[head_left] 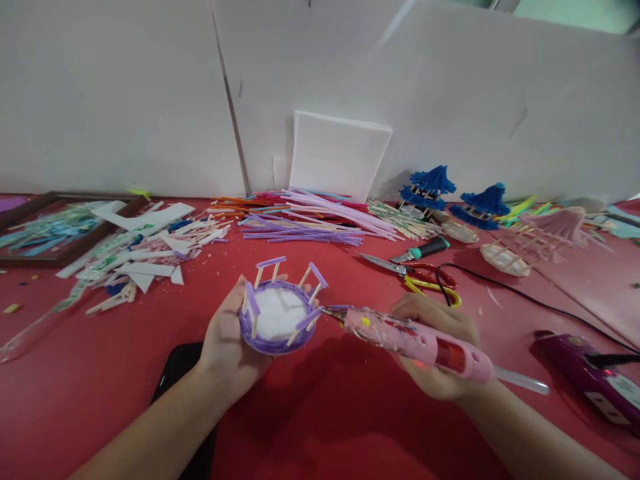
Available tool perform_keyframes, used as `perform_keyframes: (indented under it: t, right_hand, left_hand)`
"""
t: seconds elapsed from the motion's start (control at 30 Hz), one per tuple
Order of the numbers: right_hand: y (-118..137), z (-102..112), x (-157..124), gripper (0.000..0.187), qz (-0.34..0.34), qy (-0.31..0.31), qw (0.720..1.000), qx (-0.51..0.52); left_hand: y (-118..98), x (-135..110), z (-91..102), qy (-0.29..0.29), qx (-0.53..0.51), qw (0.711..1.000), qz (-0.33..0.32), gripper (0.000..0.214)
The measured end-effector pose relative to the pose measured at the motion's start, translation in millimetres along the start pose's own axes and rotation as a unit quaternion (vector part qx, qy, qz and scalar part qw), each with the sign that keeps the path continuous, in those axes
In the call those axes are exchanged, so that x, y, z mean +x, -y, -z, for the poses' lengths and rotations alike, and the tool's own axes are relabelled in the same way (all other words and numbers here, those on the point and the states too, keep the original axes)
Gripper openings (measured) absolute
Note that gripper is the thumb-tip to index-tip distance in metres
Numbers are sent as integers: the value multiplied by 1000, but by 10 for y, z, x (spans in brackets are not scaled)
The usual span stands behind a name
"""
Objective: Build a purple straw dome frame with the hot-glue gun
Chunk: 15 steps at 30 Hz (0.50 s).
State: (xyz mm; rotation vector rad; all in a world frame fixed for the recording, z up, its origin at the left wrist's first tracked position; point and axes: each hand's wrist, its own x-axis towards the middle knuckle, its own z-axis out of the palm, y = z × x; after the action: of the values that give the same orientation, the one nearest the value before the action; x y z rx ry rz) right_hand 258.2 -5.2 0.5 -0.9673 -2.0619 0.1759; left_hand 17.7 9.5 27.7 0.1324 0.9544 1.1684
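My left hand [227,340] is closed around a small round craft model [283,313] with a white centre and a purple rim. Short pale sticks stand up from that rim, and purple strips lie across their tops in pairs. My right hand [440,333] grips a pink hot glue gun [415,343], its nozzle pointing left at the model's right side. A clear glue stick [523,380] juts from the gun's back end. Close to the nozzle shows a short purple strip [339,307]; what supports it is hidden.
Behind the hands lie purple craft sticks [305,230], scissors [410,270] and a green-black tool [425,249]. Blue-roofed models [483,207] stand back right. A cable runs to a magenta power strip [590,380]. Scraps [150,267] pile left; a black phone [175,373] lies beneath my left arm.
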Motion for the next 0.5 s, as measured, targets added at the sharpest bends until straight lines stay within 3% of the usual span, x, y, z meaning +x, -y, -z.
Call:
perform_keyframes:
  t: [0.13,0.37,0.5]
  right_hand:
    - [-11,0,8,7,9,0,1000,7]
    - [-36,34,46,12,46,-3,999,6]
    - [-36,42,53,14,32,-45,998,8]
  left_hand:
    - [-7,11,7,13,-19,1000,14,49]
    - [14,79,147,91,-44,995,-7,41]
    - [-6,90,178,135,-60,989,-6,44]
